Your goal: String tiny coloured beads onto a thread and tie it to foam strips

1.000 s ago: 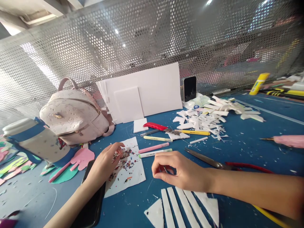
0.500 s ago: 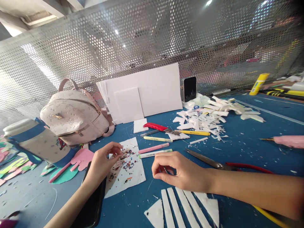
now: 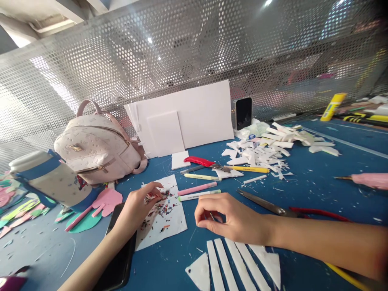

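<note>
My left hand [image 3: 138, 208] hovers over a white sheet [image 3: 169, 226] strewn with tiny coloured scraps [image 3: 160, 204], its fingertips pinched together among them on a bit too small to name. My right hand [image 3: 230, 218] rests on the blue table [image 3: 303, 190] just right of the sheet, thumb and forefinger pinched on a thin needle-like thing [image 3: 212, 216]. White foam strips [image 3: 230, 266] lie below that hand. My left forearm crosses a black phone [image 3: 119, 262].
Pink and white pens [image 3: 197, 188], a red-handled cutter [image 3: 203, 162] and scissors [image 3: 273, 207] lie behind the hands. A pink backpack [image 3: 97, 147], a bottle [image 3: 48, 180], white boards [image 3: 188, 117], foam offcuts [image 3: 263, 151] and a pink glue gun [image 3: 368, 180] stand around. Perforated metal screen behind.
My left hand's fingers have shifted slightly among the coloured scraps, lifting and dipping back. My right hand has stayed where it was, still pinched.
</note>
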### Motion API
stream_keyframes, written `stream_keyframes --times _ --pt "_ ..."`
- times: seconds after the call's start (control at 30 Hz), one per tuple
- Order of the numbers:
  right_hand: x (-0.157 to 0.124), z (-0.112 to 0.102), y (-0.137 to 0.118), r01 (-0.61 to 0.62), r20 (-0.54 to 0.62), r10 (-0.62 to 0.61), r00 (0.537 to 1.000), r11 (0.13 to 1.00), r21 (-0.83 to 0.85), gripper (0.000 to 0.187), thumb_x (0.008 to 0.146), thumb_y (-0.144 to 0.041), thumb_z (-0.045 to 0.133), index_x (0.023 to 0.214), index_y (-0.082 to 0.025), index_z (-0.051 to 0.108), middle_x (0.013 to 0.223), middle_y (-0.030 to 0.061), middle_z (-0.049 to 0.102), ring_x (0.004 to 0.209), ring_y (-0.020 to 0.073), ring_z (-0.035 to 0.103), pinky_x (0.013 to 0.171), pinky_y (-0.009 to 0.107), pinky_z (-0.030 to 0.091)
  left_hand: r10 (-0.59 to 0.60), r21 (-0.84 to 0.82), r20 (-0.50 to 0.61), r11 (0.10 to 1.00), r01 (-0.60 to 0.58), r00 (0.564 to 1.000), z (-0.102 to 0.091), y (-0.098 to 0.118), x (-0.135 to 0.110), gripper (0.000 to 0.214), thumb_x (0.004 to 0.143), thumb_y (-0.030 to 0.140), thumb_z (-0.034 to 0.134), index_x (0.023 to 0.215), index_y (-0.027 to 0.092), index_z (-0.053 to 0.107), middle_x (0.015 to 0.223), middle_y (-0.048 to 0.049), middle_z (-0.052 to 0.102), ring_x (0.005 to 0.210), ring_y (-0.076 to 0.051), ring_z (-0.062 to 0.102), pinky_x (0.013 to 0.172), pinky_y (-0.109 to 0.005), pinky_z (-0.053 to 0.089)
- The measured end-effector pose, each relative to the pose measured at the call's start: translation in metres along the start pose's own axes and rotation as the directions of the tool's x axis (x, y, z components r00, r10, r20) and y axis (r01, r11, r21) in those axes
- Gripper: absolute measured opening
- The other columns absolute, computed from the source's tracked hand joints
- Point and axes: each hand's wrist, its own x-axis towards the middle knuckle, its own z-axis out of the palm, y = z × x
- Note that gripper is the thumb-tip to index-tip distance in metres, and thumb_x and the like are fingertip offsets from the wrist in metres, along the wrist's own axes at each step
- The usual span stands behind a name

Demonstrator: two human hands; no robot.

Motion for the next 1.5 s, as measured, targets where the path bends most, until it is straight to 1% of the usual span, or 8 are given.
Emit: stream_keyframes --times 0.5,0.8,0.97,1.1,1.17,1.3,1.43,1.5 --pt "0.001 0.0 -0.002 0.017 0.0 -0.017 1.0 1.0 -0.025 0.008 0.091 -0.016 0.058 0.086 -0.018 0.064 0.079 -0.0004 0.062 0.066 0.0101 0.049 0.057 0.024 0.039 0.177 0.146 0.075 0.971 -0.187 0.981 0.0 -0.005 -0.002 0.026 0.091 0.018 0.05 0.115 0.026 0.055 0.094 -0.0036 0.072 0.085 -0.021 0.068 0.077 -0.03 0.05" --pt "0.001 0.0 -0.002 0.027 -0.007 -0.027 1.0 0.999 -0.033 0.008 0.091 -0.015 0.059 0.085 -0.018 0.063 0.079 -0.0005 0.061 0.066 0.0101 0.048 0.057 0.024 0.04 0.202 0.242 0.068 0.947 -0.212 0.977 0.001 -0.001 -0.005 0.035 0.089 0.014 0.049 0.122 0.026 0.049 0.092 -0.0028 0.072 0.084 -0.023 0.067 0.072 -0.031 0.049" --pt "0.001 0.0 -0.001 0.021 -0.012 -0.022 1.0 0.999 -0.029 0.008 0.091 -0.016 0.059 0.085 -0.018 0.063 0.078 -0.0009 0.06 0.065 0.0097 0.047 0.057 0.024 0.039 0.091 0.116 0.006 0.989 -0.091 0.996 0.0 0.004 -0.006 0.036 0.086 0.014 0.051 0.119 0.028 0.047 0.091 0.0001 0.072 0.077 -0.019 0.067 0.068 -0.028 0.049" --pt "0.001 -0.001 -0.001 0.028 -0.01 -0.028 1.0 0.999 -0.029 0.008 0.091 -0.017 0.058 0.085 -0.018 0.063 0.078 0.0001 0.061 0.065 0.0105 0.048 0.057 0.025 0.04 -0.054 -0.159 -0.07 0.986 0.042 0.996 -0.004 0.007 -0.003 0.03 0.083 0.019 0.059 0.111 0.025 0.05 0.084 0.0006 0.071 0.076 -0.018 0.068 0.076 -0.031 0.051" --pt "0.001 -0.001 -0.001 0.03 -0.013 -0.03 0.999 0.999 -0.022 0.008 0.091 -0.017 0.058 0.085 -0.018 0.064 0.078 0.0003 0.061 0.065 0.0107 0.049 0.057 0.025 0.04 -0.138 -0.398 -0.049 0.911 0.107 0.989 -0.005 0.008 -0.001 0.03 0.081 0.022 0.064 0.107 0.023 0.05 0.079 0.001 0.069 0.077 -0.019 0.07 0.076 -0.033 0.053" --pt "0.002 -0.001 -0.002 0.023 -0.016 -0.023 1.0 1.0 -0.017 0.008 0.091 -0.017 0.058 0.085 -0.018 0.063 0.078 -0.0002 0.061 0.066 0.0103 0.049 0.056 0.024 0.04 -0.287 -0.761 0.055 0.608 0.227 0.956 -0.001 0.017 0.0 0.04 0.074 0.028 0.076 0.104 0.02 0.051 0.073 0.0016 0.067 0.079 -0.02 0.072 0.062 -0.024 0.051" --pt "0.002 -0.002 -0.003 -0.021 -0.018 0.021 1.0 1.0 -0.001 0.008 0.092 -0.018 0.057 0.086 -0.018 0.062 0.079 -0.0002 0.06 0.064 0.0099 0.048 0.057 0.023 0.04 -0.373 -0.889 0.269 0.259 0.378 0.888 0.009 0.036 -0.009 0.048 0.066 0.031 0.085 0.101 0.019 0.055 0.073 0.0015 0.068 0.077 -0.016 0.07 0.058 -0.019 0.048" --pt "0.002 -0.003 -0.004 -0.057 -0.039 0.058 0.998 0.998 0.028 0.009 0.093 -0.019 0.057 0.086 -0.018 0.062 0.079 0.0003 0.06 0.063 0.01 0.048 0.056 0.024 0.04 -0.37 -0.889 0.354 0.151 0.432 0.859 0.014 0.047 -0.014 0.05 0.063 0.03 0.087 0.1 0.019 0.056 0.074 0.0002 0.07 0.071 -0.013 0.068 0.058 -0.017 0.049"
